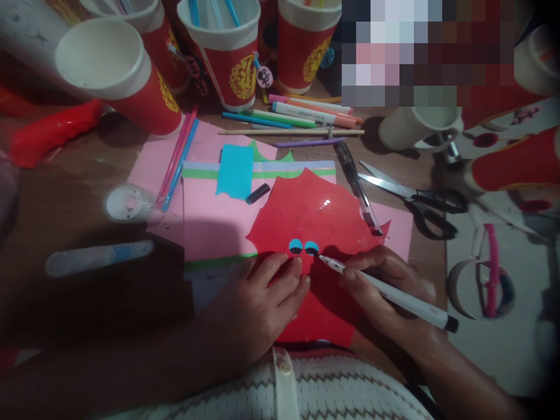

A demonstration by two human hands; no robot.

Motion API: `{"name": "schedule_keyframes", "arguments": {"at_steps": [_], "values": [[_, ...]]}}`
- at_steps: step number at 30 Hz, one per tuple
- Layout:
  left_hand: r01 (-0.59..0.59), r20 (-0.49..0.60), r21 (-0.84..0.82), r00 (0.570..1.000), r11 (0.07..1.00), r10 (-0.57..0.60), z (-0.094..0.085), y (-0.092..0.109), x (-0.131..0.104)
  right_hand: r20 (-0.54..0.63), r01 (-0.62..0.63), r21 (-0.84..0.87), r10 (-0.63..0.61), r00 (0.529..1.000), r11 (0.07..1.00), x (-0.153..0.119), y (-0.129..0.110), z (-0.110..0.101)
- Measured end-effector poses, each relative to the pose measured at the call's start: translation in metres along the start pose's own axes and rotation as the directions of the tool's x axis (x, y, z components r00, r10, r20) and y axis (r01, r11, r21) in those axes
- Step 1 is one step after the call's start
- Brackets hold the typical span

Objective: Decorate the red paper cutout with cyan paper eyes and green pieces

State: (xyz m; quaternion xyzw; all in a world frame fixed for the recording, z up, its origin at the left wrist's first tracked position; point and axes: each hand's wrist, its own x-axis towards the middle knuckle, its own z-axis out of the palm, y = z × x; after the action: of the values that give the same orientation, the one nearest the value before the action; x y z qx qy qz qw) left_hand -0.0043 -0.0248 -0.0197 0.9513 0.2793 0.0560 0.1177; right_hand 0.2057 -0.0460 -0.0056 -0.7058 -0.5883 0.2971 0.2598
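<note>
Pressing left hand (271,297): fingers slightly spread on the red sheet (301,204), tips just nearside of two blue-and-black ovals (296,245).
Right hand (385,286): fingers pinching a white marker (406,298).
Marker's line: slants from near right to far left; tip at the right oval's edge, contact unclear.
Ovals: side by side, beyond the left fingertips, left of the right hand.
Pink sheet (214,224): under the red sheet.
Scissors (396,188): open, beyond the right hand.
Cups (238,70): farthest.
</note>
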Motion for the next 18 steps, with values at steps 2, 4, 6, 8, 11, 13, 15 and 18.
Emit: {"name": "schedule_keyframes", "arguments": {"at_steps": [2,4,6,8,11,13,15,18], "values": [[0.017,-0.003,-0.006,1.000,1.000,-0.017,0.0001,0.0004,0.0000,-0.004,0.015,0.015,-0.015,1.000,1.000,-0.0005,0.0005,0.0008],[-0.007,0.003,-0.002,1.000,1.000,0.007,0.0000,0.0003,0.0000,-0.009,0.020,0.016,-0.020,1.000,1.000,-0.0008,0.0010,0.0018],[-0.023,0.004,0.001,1.000,1.000,0.023,0.0000,0.0001,0.0000,-0.009,0.012,0.007,-0.012,1.000,1.000,-0.0010,0.0014,0.0026],[-0.002,-0.002,-0.007,1.000,1.000,0.002,0.0002,0.0004,-0.0001,0.001,0.009,-0.003,-0.009,1.000,1.000,-0.0010,0.0016,0.0031],[0.026,-0.004,-0.022,1.000,0.999,-0.026,0.0008,0.0008,-0.0002,0.011,0.021,-0.003,-0.021,1.000,1.000,-0.0010,0.0013,0.0035],[0.000,0.001,-0.021,1.000,1.000,0.000,0.0010,0.0006,-0.0003,0.007,0.031,0.008,-0.031,1.000,0.999,-0.0011,0.0010,0.0037],[-0.019,-0.002,-0.019,1.000,1.000,0.019,0.0011,0.0004,-0.0002,-0.001,0.027,0.024,-0.027,1.000,0.999,-0.0013,0.0007,0.0041],[0.017,-0.015,-0.028,1.000,0.999,-0.017,0.0012,0.0007,0.0001,0.019,0.013,0.054,-0.014,1.000,0.998,-0.0015,0.0007,0.0047]]}}
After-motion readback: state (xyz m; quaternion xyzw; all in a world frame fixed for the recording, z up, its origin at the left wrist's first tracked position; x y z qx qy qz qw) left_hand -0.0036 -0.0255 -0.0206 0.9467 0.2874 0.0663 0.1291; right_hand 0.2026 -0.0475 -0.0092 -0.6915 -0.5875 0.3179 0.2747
